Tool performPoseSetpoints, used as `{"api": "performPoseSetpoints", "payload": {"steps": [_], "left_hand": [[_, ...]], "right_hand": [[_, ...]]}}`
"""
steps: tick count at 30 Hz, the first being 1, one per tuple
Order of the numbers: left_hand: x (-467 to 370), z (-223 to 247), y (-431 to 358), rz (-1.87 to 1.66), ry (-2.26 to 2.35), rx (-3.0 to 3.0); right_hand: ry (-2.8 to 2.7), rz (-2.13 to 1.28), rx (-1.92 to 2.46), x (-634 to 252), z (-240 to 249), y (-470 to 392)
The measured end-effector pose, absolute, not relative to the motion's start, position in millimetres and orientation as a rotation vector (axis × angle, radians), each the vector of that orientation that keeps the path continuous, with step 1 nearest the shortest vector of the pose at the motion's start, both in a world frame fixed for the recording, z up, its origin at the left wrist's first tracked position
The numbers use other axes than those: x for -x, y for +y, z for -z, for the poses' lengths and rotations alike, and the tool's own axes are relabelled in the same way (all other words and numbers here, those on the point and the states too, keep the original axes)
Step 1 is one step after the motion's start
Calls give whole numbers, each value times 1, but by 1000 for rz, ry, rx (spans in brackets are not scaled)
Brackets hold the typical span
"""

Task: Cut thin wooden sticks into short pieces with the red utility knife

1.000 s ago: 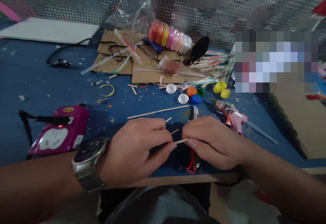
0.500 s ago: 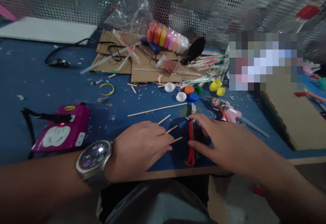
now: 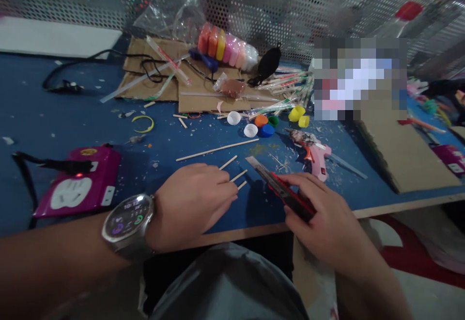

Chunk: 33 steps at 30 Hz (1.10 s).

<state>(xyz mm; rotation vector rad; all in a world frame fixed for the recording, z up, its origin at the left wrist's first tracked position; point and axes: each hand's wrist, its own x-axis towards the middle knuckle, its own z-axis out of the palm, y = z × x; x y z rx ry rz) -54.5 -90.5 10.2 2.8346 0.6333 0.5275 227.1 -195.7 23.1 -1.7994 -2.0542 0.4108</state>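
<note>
The left hand (image 3: 192,203) rests on the blue bench (image 3: 72,116), its fingers pressed over 3 short wooden sticks (image 3: 234,174) that poke out side by side near the front edge. The right hand (image 3: 319,213) grips a red utility knife (image 3: 281,189), blade extended toward the stick ends. To cut well, I judge it best to pin the sticks flat, keep fingertips behind the blade line and score lightly. A longer stick (image 3: 217,150) lies just beyond, a pink glue gun (image 3: 316,155) to the right.

Red-black utility knife (image 3: 286,193); pale wooden sticks (image 3: 232,170); pink glue gun (image 3: 317,154); blue table (image 3: 72,126).
</note>
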Motion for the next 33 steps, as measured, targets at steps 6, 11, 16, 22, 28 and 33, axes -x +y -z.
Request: {"api": "performPoseSetpoints", "payload": {"steps": [6, 11, 16, 22, 28, 33], "left_hand": [[54, -7, -90, -552, 641, -2747], [53, -5, -91, -530, 626, -2760], [53, -5, -91, -531, 621, -2768], [52, -4, -91, -514, 645, -2786], [52, -4, -91, -483, 658, -2787], [52, -6, -92, -442, 670, -2781]], "right_hand": [[-2112, -579, 1753, -228, -25, -232], [-2159, -694, 1764, -220, -23, -246], [-2146, -738, 1746, -212, -29, -245], [-2193, -682, 1773, -206, -33, -240], [-2216, -664, 1766, -203, -34, -238], [-2228, -672, 1779, -203, -32, -240]]}}
